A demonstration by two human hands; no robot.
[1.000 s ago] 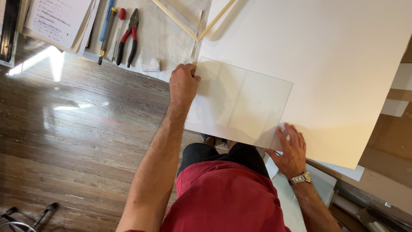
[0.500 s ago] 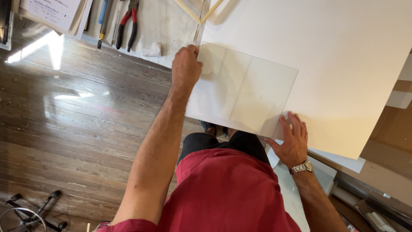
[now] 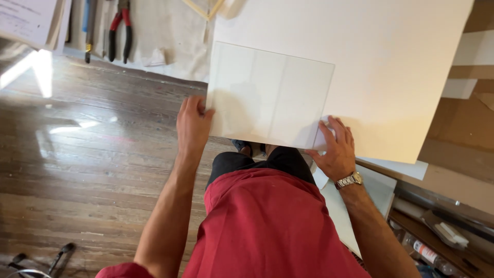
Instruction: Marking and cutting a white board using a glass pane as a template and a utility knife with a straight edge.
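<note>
Step in hand, by the look of it: positioning a clear rectangular sheet (image 3: 270, 95) — prob. acrylic or glass — flat on a big white board (image 3: 391, 67). The sheet lies near the board's lower left corner, its near edge at or just past the board's edge, above the person's knees. L hand (image 3: 193, 126) grips the sheet's left edge low down, fingers curled onto it, thumb side hidden, so clamped on the edge as far as can be told. R hand (image 3: 337, 146) presses on the near right corner, fingers spread and flat on top; whether a thumb hooks under, can't tell.

Next move likely calls for both hands working evenly — the sheet is stiff and slick, would skate on the smooth board if pushed from one side only, and thin edges want a careful grip.

Materials: sheet transparent, faint vertical lines showing through or on it, sharp square corners. Board matte white, thin, rigid-looking. Floor (image 3: 77, 164) dark wood planks, glossy w/ window glare. Top left on a pale cloth: red-handled pliers (image 3: 119, 28) and other slim tools. Pale wood strips (image 3: 203, 9) meet in a V above the sheet. Metal wristwatch (image 3: 349, 180) on R wrist; red shirt, dark trousers.
</note>
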